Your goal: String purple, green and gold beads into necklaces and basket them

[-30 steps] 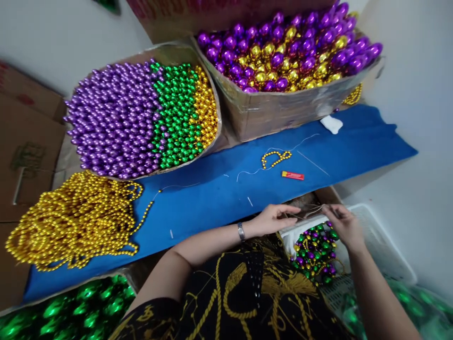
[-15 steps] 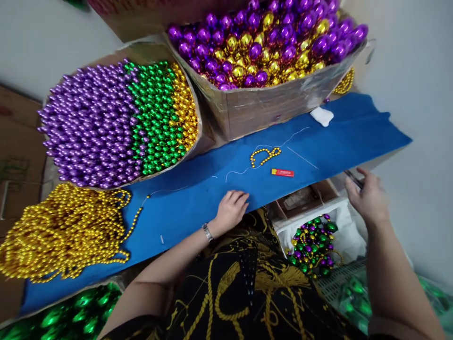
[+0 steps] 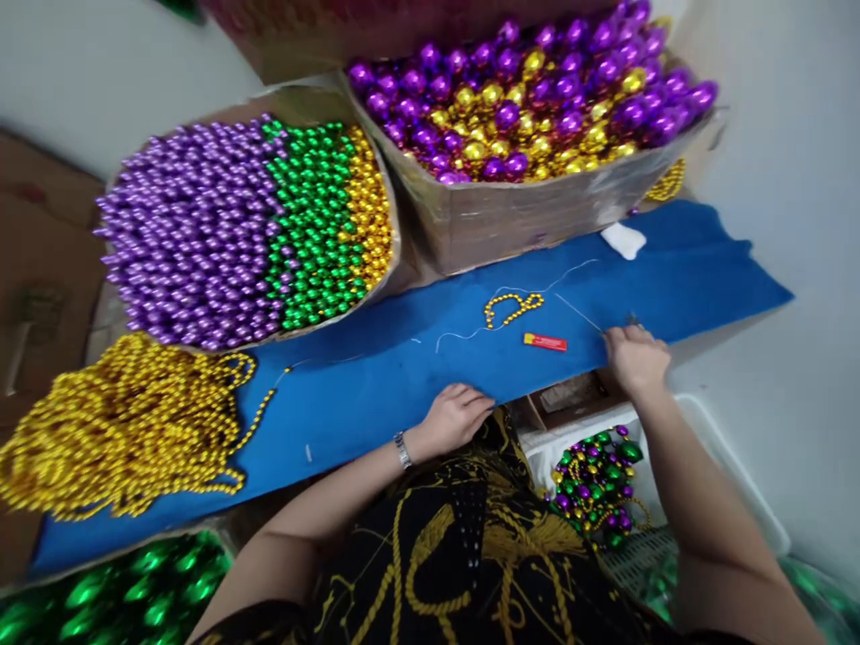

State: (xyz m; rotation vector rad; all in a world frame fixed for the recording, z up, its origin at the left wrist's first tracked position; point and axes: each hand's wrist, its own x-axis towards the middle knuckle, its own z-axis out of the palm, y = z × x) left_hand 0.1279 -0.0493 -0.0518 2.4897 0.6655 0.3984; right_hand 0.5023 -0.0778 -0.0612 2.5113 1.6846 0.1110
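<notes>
My left hand (image 3: pixel 460 415), with a metal watch on the wrist, lies on the front edge of the blue cloth, fingers loosely stretched and nothing visible in them. My right hand (image 3: pixel 638 361) is closed at the cloth's front edge, with the tip of a small dark tool (image 3: pixel 632 318) like thread snips showing past its fingers. Its fingertips meet the near end of a thin, straight, needle-like strand (image 3: pixel 579 311); whether they pinch it I cannot tell. Between the hands lie a short gold bead string (image 3: pixel 514 310) with white thread ends and a red lighter (image 3: pixel 546 342).
Along the back stand a box of purple, green and gold bead strands (image 3: pixel 202 233) and a carton (image 3: pixel 511 219) of large purple and gold beads. Gold strands (image 3: pixel 127 430) are heaped at left. Below the edge is a white bin (image 3: pixel 712 466) near mixed beads (image 3: pixel 597 484).
My right hand has come left and forward from beside the table to the strand's end, the dark tool still in it. My left hand stays at the edge; the view has shifted slightly.
</notes>
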